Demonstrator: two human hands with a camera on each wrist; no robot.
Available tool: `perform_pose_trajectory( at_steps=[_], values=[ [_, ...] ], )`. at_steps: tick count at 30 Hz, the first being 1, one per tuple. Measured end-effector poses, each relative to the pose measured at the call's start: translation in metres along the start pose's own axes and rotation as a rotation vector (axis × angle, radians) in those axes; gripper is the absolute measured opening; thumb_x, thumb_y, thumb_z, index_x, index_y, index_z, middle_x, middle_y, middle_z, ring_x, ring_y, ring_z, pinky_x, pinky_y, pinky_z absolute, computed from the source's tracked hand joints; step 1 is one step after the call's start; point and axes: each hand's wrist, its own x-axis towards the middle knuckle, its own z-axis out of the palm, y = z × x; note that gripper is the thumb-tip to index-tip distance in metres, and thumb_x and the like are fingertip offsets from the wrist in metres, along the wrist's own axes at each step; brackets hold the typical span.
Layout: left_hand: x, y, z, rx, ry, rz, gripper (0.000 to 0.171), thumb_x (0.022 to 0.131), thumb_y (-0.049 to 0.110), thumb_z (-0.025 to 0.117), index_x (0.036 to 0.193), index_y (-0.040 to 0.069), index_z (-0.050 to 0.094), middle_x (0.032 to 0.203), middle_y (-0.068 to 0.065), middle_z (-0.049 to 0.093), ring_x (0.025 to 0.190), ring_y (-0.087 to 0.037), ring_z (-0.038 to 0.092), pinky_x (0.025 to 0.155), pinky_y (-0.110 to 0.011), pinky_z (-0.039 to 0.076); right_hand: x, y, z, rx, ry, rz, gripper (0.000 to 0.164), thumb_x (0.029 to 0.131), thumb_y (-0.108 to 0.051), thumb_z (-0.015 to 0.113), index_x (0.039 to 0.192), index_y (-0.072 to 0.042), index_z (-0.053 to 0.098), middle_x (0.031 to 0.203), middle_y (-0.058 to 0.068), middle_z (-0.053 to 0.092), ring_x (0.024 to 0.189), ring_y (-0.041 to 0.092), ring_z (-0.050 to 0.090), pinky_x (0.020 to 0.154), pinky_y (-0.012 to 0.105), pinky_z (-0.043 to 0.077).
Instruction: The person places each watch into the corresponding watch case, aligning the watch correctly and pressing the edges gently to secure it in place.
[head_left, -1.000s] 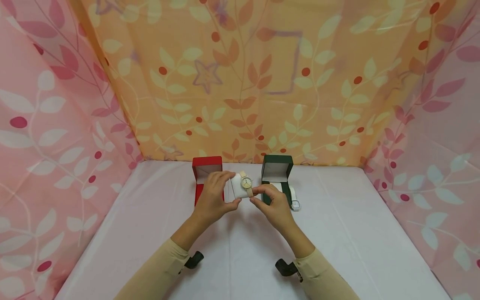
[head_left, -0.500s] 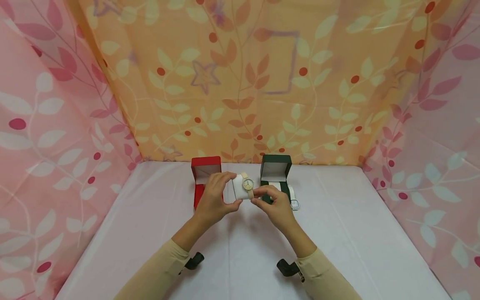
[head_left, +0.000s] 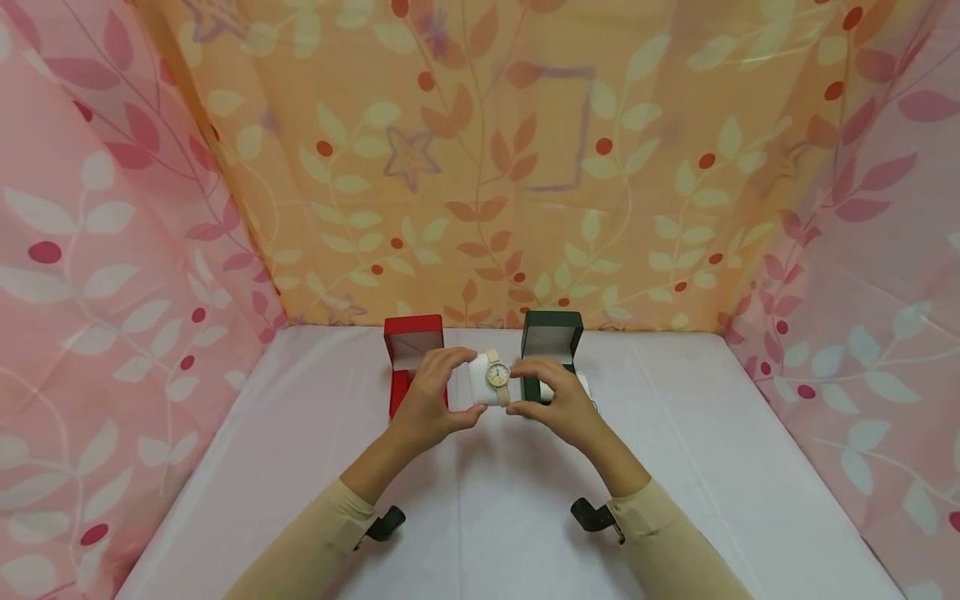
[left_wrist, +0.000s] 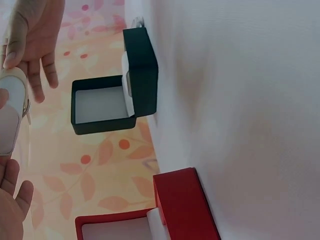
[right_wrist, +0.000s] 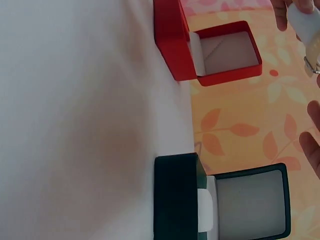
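Note:
In the head view my left hand (head_left: 426, 396) grips a white watch cushion (head_left: 480, 382) between thumb and fingers, above the table. A watch (head_left: 497, 375) with a pale strap and round face is wrapped around the cushion, at its right end. My right hand (head_left: 558, 398) holds the watch at that end with thumb and index fingertip, its other fingers spread away. The left wrist view shows the right thumb against the strap (left_wrist: 19, 75). Behind my hands stand an open red watch box (head_left: 414, 333) and an open dark green watch box (head_left: 552, 333).
The green box holds a white cushion (right_wrist: 205, 210). A second, white-strapped watch (head_left: 583, 383) lies right of it, mostly hidden by my right hand. A white cloth covers the table (head_left: 480, 517), and patterned curtains (head_left: 645, 208) close off the back and sides.
My right hand has shifted right and spread its thumb and index finger from a close pinch on the strap to a wider hold. The cushion and watch have moved slightly down and turned more upright.

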Motion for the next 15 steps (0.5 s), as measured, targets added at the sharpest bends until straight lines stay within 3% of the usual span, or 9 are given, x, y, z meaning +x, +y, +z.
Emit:
perform_pose_trajectory(
  at_steps=[5, 9, 15],
  values=[
    [-0.002, -0.001, -0.002, 0.001, -0.022, 0.006, 0.080, 0.075, 0.022, 0.093, 0.143, 0.012, 0.052, 0.144, -0.001, 0.055, 0.135, -0.019, 0.045, 0.105, -0.044, 0.053, 0.008, 0.000, -0.007, 0.030, -0.140, 0.006, 0.072, 0.077, -0.022, 0.090, 0.142, -0.021, 0.059, 0.144, 0.000, 0.056, 0.137, 0.021, 0.049, 0.115, 0.052, 0.041],
    [-0.003, -0.003, -0.002, -0.006, -0.037, 0.001, 0.081, 0.074, 0.019, 0.094, 0.143, 0.013, 0.053, 0.144, 0.000, 0.055, 0.135, -0.018, 0.044, 0.107, -0.044, 0.051, 0.013, 0.001, -0.009, 0.019, -0.220, 0.007, 0.081, 0.078, -0.025, 0.089, 0.150, -0.024, 0.051, 0.151, -0.003, 0.049, 0.142, 0.020, 0.044, 0.117, 0.052, 0.038],
    [-0.004, -0.005, -0.005, -0.009, -0.052, 0.003, 0.081, 0.074, 0.021, 0.094, 0.143, 0.015, 0.052, 0.144, 0.000, 0.055, 0.135, -0.018, 0.045, 0.106, -0.045, 0.052, 0.016, -0.001, -0.011, 0.011, -0.253, -0.025, 0.086, 0.078, -0.023, 0.089, 0.153, -0.021, 0.048, 0.152, 0.001, 0.049, 0.142, 0.022, 0.044, 0.115, 0.054, 0.040]
  ],
)
